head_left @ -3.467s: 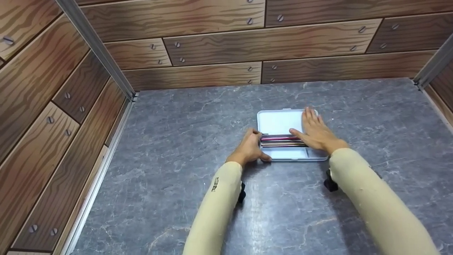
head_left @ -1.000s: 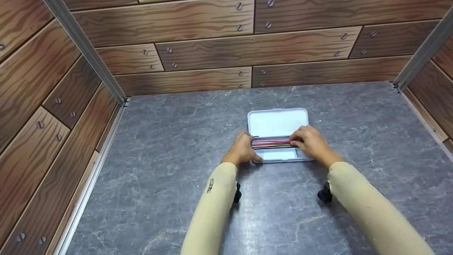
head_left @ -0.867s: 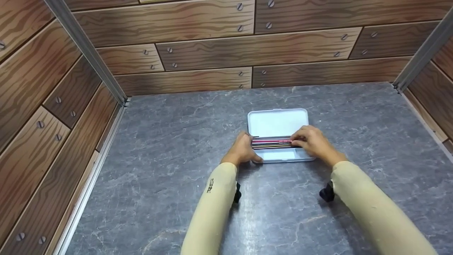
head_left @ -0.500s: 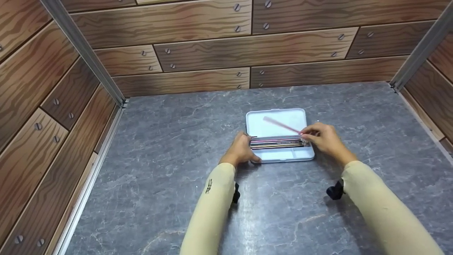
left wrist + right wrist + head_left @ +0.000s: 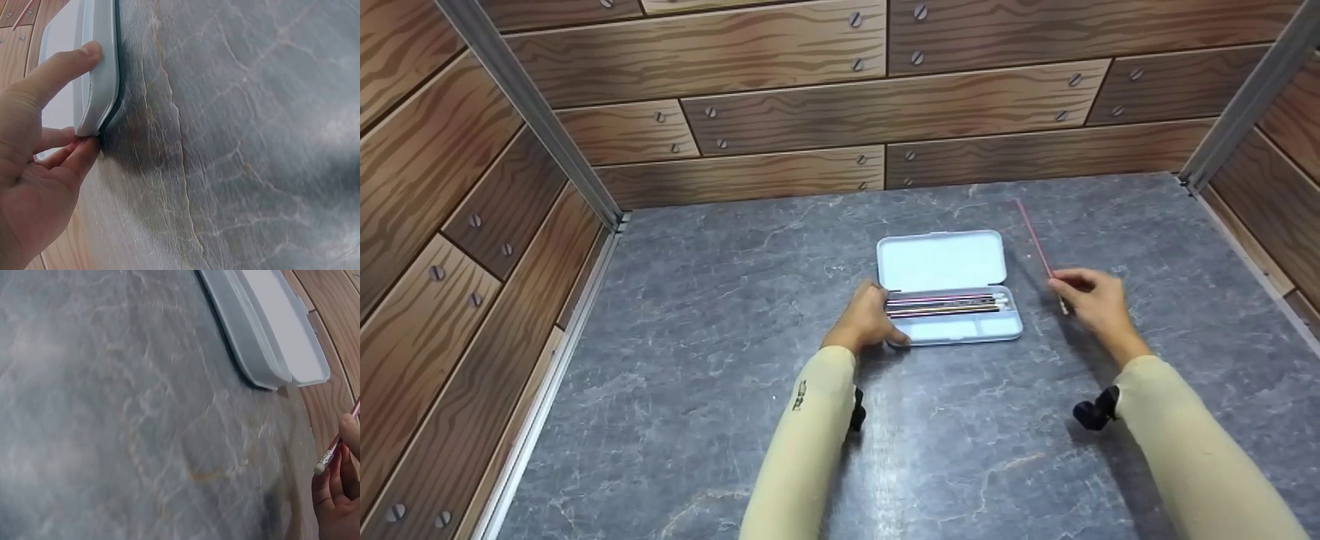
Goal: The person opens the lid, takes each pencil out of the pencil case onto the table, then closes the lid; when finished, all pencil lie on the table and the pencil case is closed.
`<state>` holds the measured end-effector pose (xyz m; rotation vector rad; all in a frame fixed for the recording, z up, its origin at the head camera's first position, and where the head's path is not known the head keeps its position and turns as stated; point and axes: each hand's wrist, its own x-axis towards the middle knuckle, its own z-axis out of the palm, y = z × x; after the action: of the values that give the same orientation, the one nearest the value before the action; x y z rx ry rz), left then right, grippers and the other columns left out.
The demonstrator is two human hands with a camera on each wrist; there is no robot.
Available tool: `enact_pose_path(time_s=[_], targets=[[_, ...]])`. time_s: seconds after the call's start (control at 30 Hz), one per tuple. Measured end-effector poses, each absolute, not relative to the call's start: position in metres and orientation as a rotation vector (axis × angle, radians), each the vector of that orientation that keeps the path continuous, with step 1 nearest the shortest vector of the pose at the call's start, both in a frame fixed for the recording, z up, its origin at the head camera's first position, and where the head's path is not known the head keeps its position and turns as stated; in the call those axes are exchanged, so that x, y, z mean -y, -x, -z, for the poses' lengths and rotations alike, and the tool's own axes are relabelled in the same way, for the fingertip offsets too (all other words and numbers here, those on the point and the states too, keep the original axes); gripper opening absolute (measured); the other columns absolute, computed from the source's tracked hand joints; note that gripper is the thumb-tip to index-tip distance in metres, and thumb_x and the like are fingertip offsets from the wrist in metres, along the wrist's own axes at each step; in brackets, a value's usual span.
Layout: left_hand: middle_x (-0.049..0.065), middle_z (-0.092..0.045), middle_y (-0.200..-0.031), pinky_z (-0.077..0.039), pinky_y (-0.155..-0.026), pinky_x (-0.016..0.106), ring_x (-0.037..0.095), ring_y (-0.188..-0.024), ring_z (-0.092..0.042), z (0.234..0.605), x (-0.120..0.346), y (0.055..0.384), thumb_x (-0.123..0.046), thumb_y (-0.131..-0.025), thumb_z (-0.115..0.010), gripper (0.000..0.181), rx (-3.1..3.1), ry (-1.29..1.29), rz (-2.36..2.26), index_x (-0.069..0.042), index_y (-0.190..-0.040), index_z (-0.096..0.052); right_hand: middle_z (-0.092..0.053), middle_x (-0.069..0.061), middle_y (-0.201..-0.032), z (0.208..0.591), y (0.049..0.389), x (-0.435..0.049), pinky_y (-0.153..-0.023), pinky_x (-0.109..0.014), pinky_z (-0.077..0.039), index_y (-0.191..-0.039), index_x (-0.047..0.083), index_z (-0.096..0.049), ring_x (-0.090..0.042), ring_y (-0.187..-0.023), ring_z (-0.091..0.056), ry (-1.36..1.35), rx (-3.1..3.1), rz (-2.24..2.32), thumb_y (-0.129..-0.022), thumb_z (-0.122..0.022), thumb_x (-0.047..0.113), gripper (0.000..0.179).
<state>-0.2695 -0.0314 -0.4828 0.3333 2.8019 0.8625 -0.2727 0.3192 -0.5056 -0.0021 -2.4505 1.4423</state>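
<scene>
A pale pencil case (image 5: 941,330) lies open on the grey marbled table, its lid (image 5: 941,261) folded back to the far side. Several pencils (image 5: 945,303) rest side by side in its back compartment, white erasers toward the right. My left hand (image 5: 864,319) grips the case's left end; in the left wrist view the thumb lies over the near rim and the fingers curl at the corner (image 5: 97,126). Off to the right of the case, my right hand (image 5: 1099,304) pinches a red pencil (image 5: 1035,238) near its white eraser end (image 5: 322,468). The pencil slants up and away from the hand.
The marbled tabletop (image 5: 697,337) surrounds the case. Wood-patterned panels (image 5: 780,112) close off the back and sides, with grey metal posts (image 5: 521,97) at the corners. A black wrist camera (image 5: 1096,409) sits under the right forearm.
My right hand first lay flat over the case, then took hold of the red pencil, lifted it out and moved right with it. My left hand stayed at the case's left end.
</scene>
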Motion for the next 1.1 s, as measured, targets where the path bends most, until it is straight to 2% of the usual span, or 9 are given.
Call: enact_pose_path(time_s=[0.23,0.4,0.53,0.6,0.73,0.83,0.97,1.1], targets=[[0.013,-0.058,-0.119,-0.048,-0.104,0.032,0.026,-0.109,-0.057,0.484,0.032,0.270,-0.024,-0.061,-0.098,0.068,-2.814,-0.349,-0.858,0.005,-0.117,-0.070,-0.059,0.030,-0.065,0.509,0.266,-0.326,-0.054,-0.012,-0.050,-0.110,-0.017,-0.068,0.009,-0.057,-0.056,0.112,2.561,-1.436,-0.091,-0.074,0.011,0.034],[0.012,-0.057,-0.118,-0.048,-0.104,0.033,0.025,-0.108,-0.056,0.484,0.032,0.270,-0.023,-0.061,-0.098,0.068,-2.806,-0.336,-0.874,0.005,-0.116,-0.070,-0.071,0.008,-0.070,0.511,0.265,-0.325,-0.051,-0.014,-0.049,-0.104,-0.015,-0.072,0.008,-0.053,-0.056,0.139,2.649,-1.326,-0.089,-0.077,0.012,0.031],[0.011,-0.057,-0.119,-0.048,-0.104,0.033,0.024,-0.108,-0.056,0.484,0.032,0.270,-0.023,-0.061,-0.098,0.066,-2.796,-0.315,-0.879,0.005,-0.114,-0.071,-0.076,-0.012,-0.078,0.511,0.264,-0.322,-0.053,-0.013,-0.045,-0.100,-0.008,-0.076,0.005,-0.058,-0.056,0.187,2.724,-1.142,-0.086,-0.080,0.017,0.030],[0.011,-0.057,-0.119,-0.048,-0.104,0.033,0.024,-0.109,-0.055,0.484,0.032,0.270,-0.024,-0.061,-0.098,0.065,-2.791,-0.308,-0.883,0.005,-0.114,-0.071,-0.077,-0.017,-0.085,0.511,0.264,-0.319,-0.058,-0.017,-0.046,-0.099,-0.006,-0.077,-0.003,-0.063,-0.061,0.193,2.754,-1.053,-0.085,-0.081,0.020,0.029],[0.011,-0.057,-0.119,-0.048,-0.103,0.033,0.023,-0.107,-0.055,0.482,0.032,0.270,-0.023,-0.062,-0.098,0.064,-2.783,-0.302,-0.895,0.005,-0.113,-0.071,-0.076,-0.022,-0.093,0.510,0.264,-0.315,-0.070,-0.031,-0.049,-0.097,-0.004,-0.078,-0.029,-0.081,-0.069,0.170,2.773,-0.940,-0.084,-0.080,0.021,0.027],[0.010,-0.057,-0.117,-0.049,-0.102,0.033,0.023,-0.106,-0.054,0.481,0.032,0.270,-0.022,-0.062,-0.098,0.062,-2.780,-0.295,-0.906,0.005,-0.111,-0.071,-0.075,-0.024,-0.093,0.509,0.264,-0.313,-0.073,-0.038,-0.050,-0.097,-0.006,-0.078,-0.039,-0.089,-0.069,0.139,2.768,-0.948,-0.085,-0.080,0.018,0.027],[0.011,-0.056,-0.119,-0.048,-0.103,0.033,0.023,-0.107,-0.054,0.480,0.032,0.270,-0.021,-0.062,-0.097,0.062,-2.767,-0.282,-0.912,0.005,-0.112,-0.071,-0.075,-0.026,-0.094,0.508,0.265,-0.311,-0.071,-0.035,-0.049,-0.097,-0.009,-0.076,-0.037,-0.087,-0.068,0.135,2.768,-0.969,-0.084,-0.081,0.017,0.029],[0.012,-0.057,-0.123,-0.048,-0.105,0.033,0.024,-0.112,-0.055,0.482,0.031,0.270,-0.023,-0.064,-0.097,0.065,-2.772,-0.291,-0.872,0.005,-0.116,-0.070,-0.076,-0.023,-0.093,0.508,0.265,-0.307,-0.068,-0.029,-0.046,-0.098,-0.007,-0.077,-0.024,-0.078,-0.067,0.197,2.746,-0.975,-0.082,-0.083,0.021,0.032]])
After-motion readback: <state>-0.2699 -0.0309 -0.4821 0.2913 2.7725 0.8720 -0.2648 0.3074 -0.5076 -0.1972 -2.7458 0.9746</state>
